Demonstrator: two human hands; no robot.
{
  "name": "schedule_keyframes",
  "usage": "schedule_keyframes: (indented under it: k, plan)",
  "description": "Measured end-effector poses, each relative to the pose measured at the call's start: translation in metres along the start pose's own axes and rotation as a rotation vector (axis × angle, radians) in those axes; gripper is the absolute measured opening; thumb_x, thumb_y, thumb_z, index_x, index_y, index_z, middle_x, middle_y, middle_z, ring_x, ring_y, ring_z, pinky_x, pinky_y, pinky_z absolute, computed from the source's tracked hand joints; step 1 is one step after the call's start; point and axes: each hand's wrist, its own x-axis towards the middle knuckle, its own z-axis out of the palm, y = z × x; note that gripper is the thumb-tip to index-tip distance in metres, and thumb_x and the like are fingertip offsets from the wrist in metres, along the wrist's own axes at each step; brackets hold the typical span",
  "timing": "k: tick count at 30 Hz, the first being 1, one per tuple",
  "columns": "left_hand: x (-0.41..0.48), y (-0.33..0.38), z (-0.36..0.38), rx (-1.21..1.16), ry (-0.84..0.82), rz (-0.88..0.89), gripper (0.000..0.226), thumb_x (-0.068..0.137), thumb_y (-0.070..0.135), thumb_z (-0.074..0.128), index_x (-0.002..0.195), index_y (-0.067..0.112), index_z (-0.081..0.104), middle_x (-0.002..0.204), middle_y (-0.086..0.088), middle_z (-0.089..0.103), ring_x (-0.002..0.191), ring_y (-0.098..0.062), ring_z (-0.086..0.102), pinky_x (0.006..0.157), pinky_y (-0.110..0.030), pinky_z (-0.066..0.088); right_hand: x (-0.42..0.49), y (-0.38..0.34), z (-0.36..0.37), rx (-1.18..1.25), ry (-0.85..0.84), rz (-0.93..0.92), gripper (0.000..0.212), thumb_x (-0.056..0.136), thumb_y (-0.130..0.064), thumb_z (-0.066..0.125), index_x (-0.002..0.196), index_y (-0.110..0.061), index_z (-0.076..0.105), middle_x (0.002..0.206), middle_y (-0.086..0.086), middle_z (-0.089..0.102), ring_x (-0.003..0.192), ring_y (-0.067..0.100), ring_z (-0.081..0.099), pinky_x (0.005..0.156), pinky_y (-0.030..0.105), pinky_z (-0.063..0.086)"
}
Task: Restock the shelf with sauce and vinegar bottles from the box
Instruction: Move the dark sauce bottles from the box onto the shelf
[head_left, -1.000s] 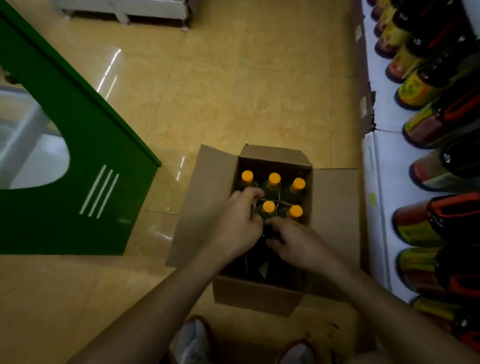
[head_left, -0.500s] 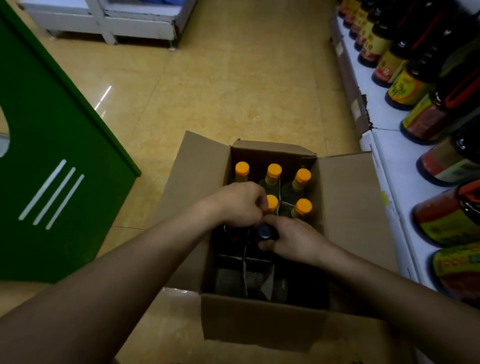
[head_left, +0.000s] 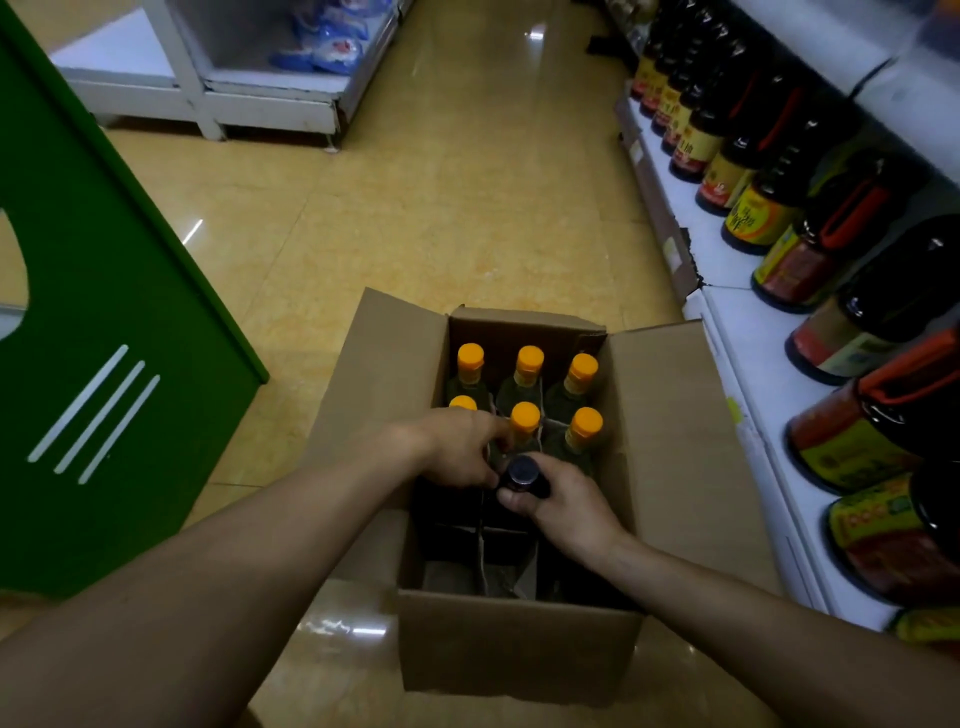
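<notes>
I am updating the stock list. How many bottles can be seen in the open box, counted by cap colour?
orange-capped bottles: 6
dark-capped bottle: 1, gripped by the right hand
Total: 7 visible; the left hand may hide more.

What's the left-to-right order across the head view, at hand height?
In order: green panel → left hand → dark-capped bottle → right hand → box's right flap → white shelf → sauce bottles.

Dim warm light, floor glare, wide-angle distortion
</notes>
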Motion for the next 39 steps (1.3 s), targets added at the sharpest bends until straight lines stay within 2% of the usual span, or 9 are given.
schedule_keyframes:
  k: [4,8,13,16,20,26,32,35,39]
  plan:
    - [0.001,-0.001,0.001,0.000,-0.033,0.002,0.063,0.092,0.037,0.073,0.147,0.027,0.044,0.138,-0.003,0.060,0.122,-0.024,0.059,0.100,-0.035,0.050,-0.010,-0.014,-0.014,0.019,0.078,-0.074,0.029,0.087,-0.039,0.077,0.115,-0.034,0.069,0.115,-0.008,0.069,0.112,0.012,0.061,0.099,0.039,0.052]
    - [0.000,-0.004,0.002,-0.080,-0.018,0.024,0.079,0.087,0.043,0.077,0.153,0.030,0.036,0.145,0.001,0.055,0.130,-0.023,0.055,0.107,-0.034,0.044,-0.027,-0.044,-0.038,0.039,0.149,-0.182,0.028,0.087,-0.038,0.077,0.114,-0.034,0.070,0.111,-0.012,0.069,0.107,0.002,0.060,0.083,0.020,0.048]
    - [-0.009,-0.007,0.003,-0.248,0.024,0.104,0.080,0.082,0.047,0.081,0.147,0.034,0.037,0.136,0.011,0.057,0.130,-0.014,0.053,0.113,-0.034,0.042,-0.045,-0.084,-0.066,0.107,0.256,-0.299,0.030,0.081,-0.051,0.076,0.105,-0.032,0.072,0.103,-0.010,0.071,0.102,0.007,0.065,0.087,0.039,0.058]
    - [-0.013,-0.007,0.007,-0.320,0.112,0.154,0.069,0.078,0.049,0.084,0.132,0.038,0.043,0.122,0.015,0.062,0.117,-0.011,0.060,0.106,-0.035,0.049,-0.052,-0.113,-0.083,0.189,0.353,-0.370,0.034,0.074,-0.058,0.076,0.096,-0.031,0.073,0.091,-0.010,0.075,0.091,0.006,0.071,0.079,0.039,0.062]
    - [-0.021,0.006,0.009,-0.619,0.234,0.294,0.083,0.074,0.044,0.090,0.139,0.044,0.038,0.124,0.015,0.065,0.116,-0.006,0.065,0.103,-0.037,0.055,-0.056,-0.146,-0.106,0.279,0.434,-0.481,0.020,0.080,-0.045,0.079,0.093,-0.031,0.073,0.086,-0.015,0.074,0.086,-0.005,0.069,0.070,0.015,0.056]
    - [-0.034,0.035,0.003,-0.831,0.537,0.376,0.064,0.072,0.046,0.088,0.123,0.046,0.050,0.114,0.011,0.071,0.105,-0.011,0.072,0.092,-0.043,0.061,-0.053,-0.184,-0.137,0.336,0.440,-0.559,0.022,0.089,-0.045,0.069,0.096,-0.025,0.072,0.089,-0.006,0.075,0.088,0.004,0.073,0.078,0.022,0.060]
    - [-0.047,0.057,-0.010,-0.915,0.815,0.309,0.061,0.059,0.061,0.084,0.108,0.045,0.052,0.099,0.010,0.073,0.089,-0.010,0.074,0.079,-0.043,0.064,-0.049,-0.199,-0.134,0.268,0.403,-0.585,0.047,0.086,-0.067,0.049,0.121,-0.036,0.056,0.107,-0.013,0.070,0.101,-0.004,0.067,0.091,0.028,0.057]
    - [-0.052,0.063,-0.018,-0.949,0.881,0.255,0.059,0.065,0.053,0.085,0.110,0.038,0.050,0.095,0.003,0.071,0.084,-0.014,0.073,0.069,-0.040,0.065,-0.046,-0.197,-0.121,0.314,0.382,-0.597,0.057,0.089,-0.065,0.044,0.139,-0.038,0.040,0.098,-0.037,0.066,0.097,-0.020,0.062,0.079,0.011,0.053]
    - [-0.060,0.065,-0.030,-0.803,1.029,0.104,0.050,0.075,0.054,0.076,0.109,0.036,0.044,0.091,0.005,0.068,0.079,-0.012,0.069,0.061,-0.029,0.058,-0.045,-0.196,-0.106,0.326,0.408,-0.609,0.070,0.083,-0.058,0.057,0.144,-0.042,0.029,0.101,-0.038,0.053,0.091,-0.030,0.055,0.071,-0.002,0.046]
